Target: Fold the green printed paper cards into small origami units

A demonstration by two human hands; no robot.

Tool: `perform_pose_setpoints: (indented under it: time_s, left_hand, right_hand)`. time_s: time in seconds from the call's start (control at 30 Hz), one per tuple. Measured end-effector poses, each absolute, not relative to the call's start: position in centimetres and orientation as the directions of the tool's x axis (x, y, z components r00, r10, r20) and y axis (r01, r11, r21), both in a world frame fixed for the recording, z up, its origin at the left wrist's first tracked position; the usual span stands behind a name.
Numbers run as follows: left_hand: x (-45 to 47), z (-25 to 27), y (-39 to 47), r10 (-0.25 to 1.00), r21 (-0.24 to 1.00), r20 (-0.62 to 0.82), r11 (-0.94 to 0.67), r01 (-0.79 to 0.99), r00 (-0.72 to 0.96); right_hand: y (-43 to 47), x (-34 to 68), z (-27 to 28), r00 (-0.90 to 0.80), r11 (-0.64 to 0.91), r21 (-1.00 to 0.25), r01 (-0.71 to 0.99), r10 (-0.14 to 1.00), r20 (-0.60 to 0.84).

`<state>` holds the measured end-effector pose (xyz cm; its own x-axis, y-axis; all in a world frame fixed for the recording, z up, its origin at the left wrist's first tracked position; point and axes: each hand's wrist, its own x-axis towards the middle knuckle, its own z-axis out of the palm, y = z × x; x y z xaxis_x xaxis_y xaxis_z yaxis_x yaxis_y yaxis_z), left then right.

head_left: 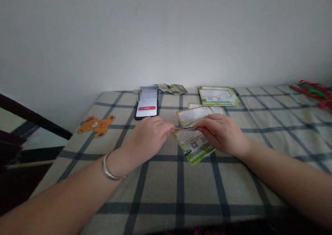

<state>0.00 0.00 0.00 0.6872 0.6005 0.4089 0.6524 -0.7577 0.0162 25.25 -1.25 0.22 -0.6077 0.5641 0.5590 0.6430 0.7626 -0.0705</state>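
Between my two hands a thin, flat folded piece (184, 128) is held nearly edge-on; it looks like paper, though its faces hardly show. My left hand (150, 134) pinches its left end, and a silver bangle circles that wrist. My right hand (223, 134) pinches the other end, fingers pressed together. Under and behind the piece lie printed green-and-white leaflets (195, 145), overlapping on the cloth. The right hand partly covers them.
A checked tablecloth (166, 183) covers the table. Near the wall lie a phone (147, 105) with a lit screen, a crumpled leaflet (172, 89) and a leaflet stack (219, 96). A bear cutout (96, 126) lies left; red-green material (315, 93) sits far right.
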Motion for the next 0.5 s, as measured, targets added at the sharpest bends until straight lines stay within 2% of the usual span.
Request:
perform_pose_setpoints:
  time_s: [0.2,0.37,0.5]
  left_hand:
    - [0.0,0.5,-0.2,0.583,-0.054,0.416,-0.751,0.658,0.698]
    - [0.2,-0.2,0.2,0.640,-0.115,0.363,-0.690,0.714,0.677]
    - [0.1,-0.7,0.6,0.678,-0.017,0.368,-0.679,0.734,0.636]
  right_hand:
    - [-1.5,25.5,0.4,-0.579,0.749,-0.142,0.647,0.604,0.547]
    - [-1.1,25.7,-0.2,-0.433,0.646,-0.279,0.711,0.714,0.551]
    - [-0.9,25.7,-0.3,-0.415,0.630,-0.250,0.735,0.711,0.568]
